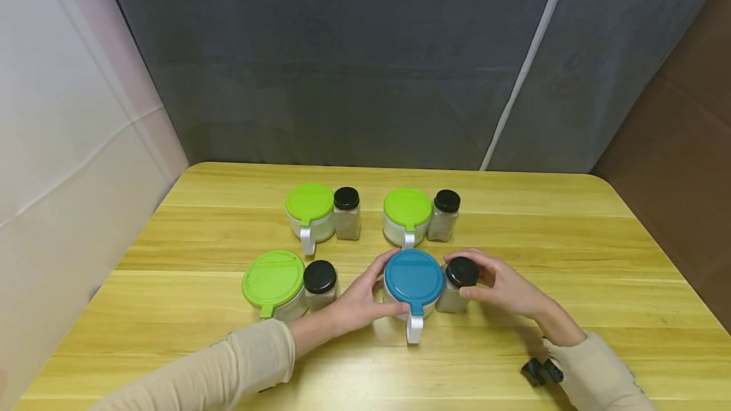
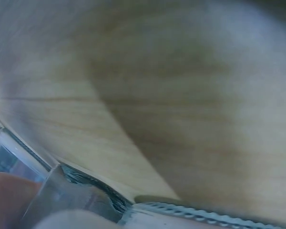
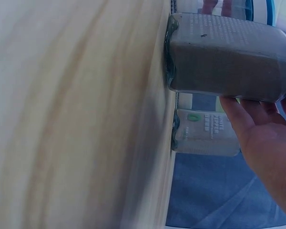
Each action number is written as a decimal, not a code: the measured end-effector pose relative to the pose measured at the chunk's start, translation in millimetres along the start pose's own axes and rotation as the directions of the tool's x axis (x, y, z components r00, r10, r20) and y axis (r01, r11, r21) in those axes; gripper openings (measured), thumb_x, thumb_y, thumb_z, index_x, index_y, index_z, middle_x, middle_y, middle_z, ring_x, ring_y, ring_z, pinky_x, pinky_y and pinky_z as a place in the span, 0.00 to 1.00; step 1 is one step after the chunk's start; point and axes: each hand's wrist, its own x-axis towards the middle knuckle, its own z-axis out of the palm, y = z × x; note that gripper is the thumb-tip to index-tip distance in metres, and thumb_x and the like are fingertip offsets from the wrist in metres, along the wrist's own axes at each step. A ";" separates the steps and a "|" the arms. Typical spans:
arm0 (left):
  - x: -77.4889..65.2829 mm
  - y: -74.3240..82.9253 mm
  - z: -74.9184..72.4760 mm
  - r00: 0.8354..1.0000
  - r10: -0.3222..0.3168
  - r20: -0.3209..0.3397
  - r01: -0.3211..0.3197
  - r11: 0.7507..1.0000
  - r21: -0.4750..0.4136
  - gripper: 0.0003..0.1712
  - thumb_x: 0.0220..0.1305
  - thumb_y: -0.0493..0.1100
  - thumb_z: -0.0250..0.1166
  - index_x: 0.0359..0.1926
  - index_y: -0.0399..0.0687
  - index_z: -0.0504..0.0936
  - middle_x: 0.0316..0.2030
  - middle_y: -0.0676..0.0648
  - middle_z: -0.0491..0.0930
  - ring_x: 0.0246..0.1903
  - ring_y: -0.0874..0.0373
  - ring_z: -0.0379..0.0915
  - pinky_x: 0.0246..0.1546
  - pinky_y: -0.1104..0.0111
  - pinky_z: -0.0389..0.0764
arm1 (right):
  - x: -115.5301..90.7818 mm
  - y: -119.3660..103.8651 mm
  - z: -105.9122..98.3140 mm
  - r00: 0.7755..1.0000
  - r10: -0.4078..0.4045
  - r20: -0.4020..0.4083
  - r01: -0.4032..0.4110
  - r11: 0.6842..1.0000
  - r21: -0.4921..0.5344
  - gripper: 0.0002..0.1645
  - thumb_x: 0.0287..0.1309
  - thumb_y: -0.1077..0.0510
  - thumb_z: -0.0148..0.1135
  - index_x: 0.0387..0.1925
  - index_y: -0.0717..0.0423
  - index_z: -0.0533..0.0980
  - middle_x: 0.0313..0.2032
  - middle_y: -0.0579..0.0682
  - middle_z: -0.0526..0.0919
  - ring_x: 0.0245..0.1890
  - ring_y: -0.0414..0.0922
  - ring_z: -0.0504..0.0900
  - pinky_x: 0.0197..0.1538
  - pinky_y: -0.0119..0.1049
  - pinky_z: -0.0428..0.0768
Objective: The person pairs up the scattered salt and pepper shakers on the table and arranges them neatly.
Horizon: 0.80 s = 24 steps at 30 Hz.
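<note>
A white seasoning jar with a blue lid (image 1: 414,278) stands upright at the front middle of the table, its handle toward me. My left hand (image 1: 361,300) holds it from the left, thumb near the handle and fingertips at the far side. Directly right of this jar, and close against it, is a square glass spice bottle (image 1: 452,299) with a black cap. My right hand (image 1: 502,284) grips that bottle from the right, between thumb and fingers. In the right wrist view the bottle (image 3: 229,67) shows brownish powder inside and its base at the table. The left wrist view is blurred.
Left of the left hand stand a green-lidded jar (image 1: 274,281) and a black-capped bottle (image 1: 320,281). Behind are two more such pairs, with green-lidded jars (image 1: 310,205) (image 1: 407,211) and bottles (image 1: 347,214) (image 1: 444,214). A small black object (image 1: 541,372) is at the right sleeve.
</note>
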 end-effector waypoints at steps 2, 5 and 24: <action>-0.6 0.9 0.3 1.000 0.003 -0.006 -0.003 1.000 0.014 0.47 0.48 0.37 0.68 0.65 0.44 0.50 0.61 0.46 0.58 0.59 0.52 0.52 0.57 0.57 0.54 | -0.1 -0.8 -0.1 1.000 -0.005 -0.002 0.005 1.000 0.004 0.29 0.51 0.68 0.59 0.56 0.66 0.63 0.53 0.66 0.64 0.52 0.47 0.68 0.52 0.31 0.67; -1.7 2.3 1.0 1.000 0.003 -0.023 -0.002 0.999 0.050 0.48 0.48 0.39 0.69 0.66 0.44 0.49 0.61 0.47 0.57 0.60 0.55 0.50 0.58 0.59 0.53 | -0.4 -1.4 -0.7 1.000 -0.009 -0.003 0.009 1.000 0.012 0.30 0.51 0.69 0.59 0.57 0.63 0.63 0.54 0.65 0.64 0.53 0.46 0.67 0.53 0.31 0.66; -16.8 37.5 18.4 0.983 0.144 -0.117 -0.100 0.942 0.319 0.52 0.48 0.48 0.68 0.67 0.61 0.43 0.66 0.52 0.39 0.63 0.54 0.41 0.56 0.50 0.52 | -8.1 -5.1 -11.6 1.000 0.006 -0.011 -0.006 1.000 0.014 0.31 0.51 0.69 0.58 0.58 0.62 0.62 0.55 0.62 0.65 0.54 0.48 0.67 0.55 0.31 0.64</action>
